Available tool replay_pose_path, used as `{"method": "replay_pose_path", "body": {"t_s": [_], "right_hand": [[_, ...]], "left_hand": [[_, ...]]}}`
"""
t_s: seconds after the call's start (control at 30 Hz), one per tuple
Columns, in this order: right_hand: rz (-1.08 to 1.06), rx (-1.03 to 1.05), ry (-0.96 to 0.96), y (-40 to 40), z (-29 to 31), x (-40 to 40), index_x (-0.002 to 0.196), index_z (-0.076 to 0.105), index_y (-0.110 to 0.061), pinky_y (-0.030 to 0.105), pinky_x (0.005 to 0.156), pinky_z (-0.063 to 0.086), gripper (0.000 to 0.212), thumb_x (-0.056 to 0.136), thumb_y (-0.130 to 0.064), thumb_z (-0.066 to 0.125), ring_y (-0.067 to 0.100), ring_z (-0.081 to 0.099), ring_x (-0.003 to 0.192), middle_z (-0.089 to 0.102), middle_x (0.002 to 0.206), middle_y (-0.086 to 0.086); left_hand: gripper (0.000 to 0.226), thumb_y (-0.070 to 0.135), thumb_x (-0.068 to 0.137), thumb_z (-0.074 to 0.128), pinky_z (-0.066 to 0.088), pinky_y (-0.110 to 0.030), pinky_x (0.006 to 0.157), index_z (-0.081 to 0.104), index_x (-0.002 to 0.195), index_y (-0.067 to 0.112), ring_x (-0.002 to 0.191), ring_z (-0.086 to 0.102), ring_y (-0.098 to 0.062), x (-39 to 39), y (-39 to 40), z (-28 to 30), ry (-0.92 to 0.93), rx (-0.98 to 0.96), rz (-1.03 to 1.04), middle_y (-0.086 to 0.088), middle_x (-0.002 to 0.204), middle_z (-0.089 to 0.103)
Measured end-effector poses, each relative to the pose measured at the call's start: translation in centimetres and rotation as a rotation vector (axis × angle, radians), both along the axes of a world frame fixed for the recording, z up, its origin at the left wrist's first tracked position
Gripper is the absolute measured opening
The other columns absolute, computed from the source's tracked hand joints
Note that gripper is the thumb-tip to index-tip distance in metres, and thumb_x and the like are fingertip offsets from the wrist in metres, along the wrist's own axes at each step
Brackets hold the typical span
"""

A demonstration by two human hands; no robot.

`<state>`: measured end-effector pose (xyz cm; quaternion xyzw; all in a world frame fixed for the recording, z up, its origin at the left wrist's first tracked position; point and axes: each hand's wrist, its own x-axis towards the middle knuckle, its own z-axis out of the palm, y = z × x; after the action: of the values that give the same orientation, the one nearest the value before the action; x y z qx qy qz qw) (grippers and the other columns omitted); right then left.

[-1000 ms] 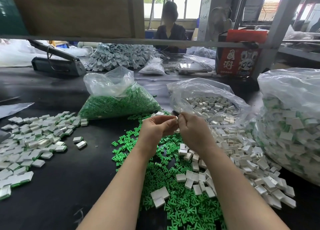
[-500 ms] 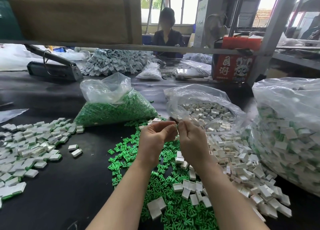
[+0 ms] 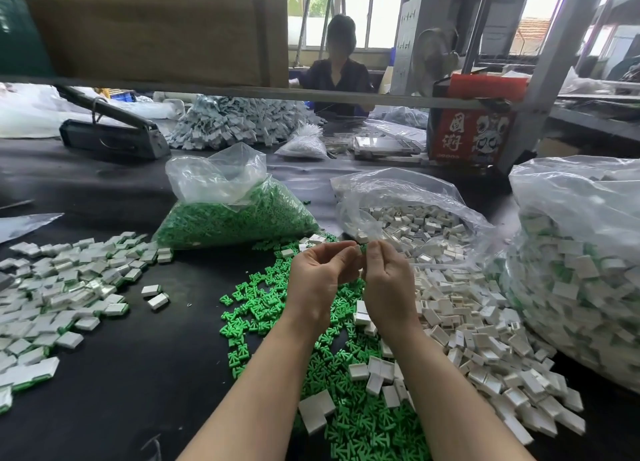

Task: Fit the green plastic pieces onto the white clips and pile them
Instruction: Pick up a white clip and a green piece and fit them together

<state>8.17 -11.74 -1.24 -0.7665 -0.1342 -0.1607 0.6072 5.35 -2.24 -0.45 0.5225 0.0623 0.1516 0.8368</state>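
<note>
My left hand (image 3: 317, 275) and my right hand (image 3: 388, 280) meet above the table's middle, fingertips together. Between them they pinch a white clip (image 3: 356, 249) with a green piece (image 3: 363, 248) at its edge. How far the green piece sits in the clip is hidden by my fingers. Below my hands lie loose green pieces (image 3: 263, 308) and, to the right, loose white clips (image 3: 464, 315). A spread of assembled clips (image 3: 69, 280) covers the table at the left.
An open bag of green pieces (image 3: 235, 218) and an open bag of white clips (image 3: 415, 218) stand behind my hands. A big full bag (image 3: 581, 273) fills the right side. A black lever tool (image 3: 110, 134), a red box (image 3: 471, 138) and a person sit further back.
My hands stay together at the same spot, fingers working slightly on the clip. The camera has tipped a little, so the scene sits lower in view.
</note>
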Motion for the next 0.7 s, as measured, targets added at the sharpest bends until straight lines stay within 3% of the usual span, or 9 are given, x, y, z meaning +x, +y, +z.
{"method": "replay_pose_path", "body": {"t_s": [0.1,0.27,0.43,0.53,0.7], "right_hand": [[-0.003,-0.007,-0.009,0.0,0.0,-0.1,0.076,0.061,-0.012,0.036,0.059,0.041,0.034,0.104,-0.021,0.042,0.016,0.052,0.062,0.058,0.065,-0.003],[0.006,-0.075,-0.031,0.1,0.0,-0.6,0.074,0.058,-0.018,0.032,0.057,0.042,0.034,0.104,-0.02,0.042,0.011,0.055,0.061,0.059,0.065,-0.005],[0.128,-0.161,0.006,-0.4,0.5,-0.3,0.081,0.062,-0.007,0.038,0.06,0.044,0.033,0.103,-0.021,0.043,0.021,0.055,0.065,0.062,0.07,0.004],[0.229,-0.175,0.035,-1.0,0.8,0.1,0.076,0.057,-0.008,0.041,0.058,0.04,0.033,0.103,-0.021,0.043,0.018,0.046,0.059,0.052,0.062,0.002],[0.284,-0.158,0.039,-1.3,0.4,0.0,0.068,0.052,-0.019,0.035,0.054,0.033,0.036,0.103,-0.019,0.044,0.011,0.039,0.055,0.045,0.058,-0.006]], "left_hand": [[0.021,-0.002,0.086,0.068,0.056,-0.023,0.06,0.077,0.072,0.012,0.064,0.07,-0.015,-0.1,0.0,0.0,-0.01,-0.008,0.0,-0.009,0.072,0.074],[0.021,-0.003,0.085,0.068,0.056,-0.023,0.062,0.077,0.074,0.012,0.066,0.07,-0.017,-0.2,0.2,-0.3,-0.038,0.026,0.032,-0.01,0.073,0.074],[0.017,0.0,0.084,0.07,0.054,-0.02,0.061,0.078,0.076,0.013,0.065,0.069,-0.013,-0.3,1.7,-0.6,-0.048,0.126,-0.008,-0.008,0.074,0.074],[0.012,0.003,0.084,0.072,0.054,-0.02,0.064,0.078,0.081,0.012,0.068,0.068,-0.014,-0.5,2.5,-0.5,-0.075,0.192,-0.066,-0.009,0.077,0.074],[0.018,0.002,0.082,0.072,0.055,-0.02,0.066,0.08,0.076,0.017,0.069,0.069,-0.013,-0.7,2.5,-0.6,-0.081,0.21,-0.063,-0.006,0.074,0.074]]}}
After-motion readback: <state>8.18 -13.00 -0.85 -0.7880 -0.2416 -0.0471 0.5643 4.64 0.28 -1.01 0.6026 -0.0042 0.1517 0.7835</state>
